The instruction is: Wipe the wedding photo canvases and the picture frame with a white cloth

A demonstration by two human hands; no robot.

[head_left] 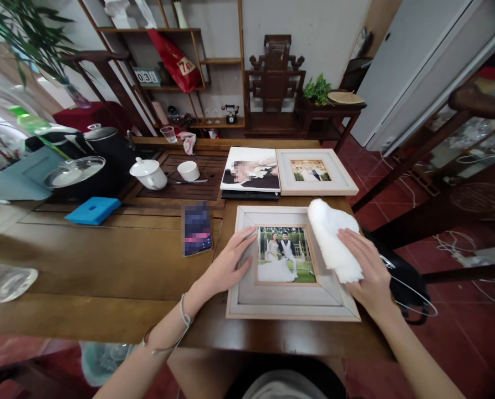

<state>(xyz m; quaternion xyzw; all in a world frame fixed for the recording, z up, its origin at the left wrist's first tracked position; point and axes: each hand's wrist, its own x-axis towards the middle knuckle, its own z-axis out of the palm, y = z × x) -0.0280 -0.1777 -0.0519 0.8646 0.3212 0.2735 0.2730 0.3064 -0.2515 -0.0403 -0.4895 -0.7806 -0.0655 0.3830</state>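
Observation:
A whitish picture frame (280,309) with a photo of two people on a swing lies flat near the table's front edge. My left hand (229,261) rests on the frame's left side, its fingers stretched out and holding nothing. Along the right side of the frame, my right hand (367,271) grips a folded white cloth (330,238). The cloth covers the frame's upper right corner and touches its right border. Part of the right thumb is hidden.
Behind lie a photo album (250,172) and a second picture frame (342,172). A phone (197,228) sits to the left. Farther left are a lidded white cup (148,173), a small white bowl (188,170), a blue block (93,211) and a glass-lidded pot (76,173). A wooden chair (422,210) stands at right.

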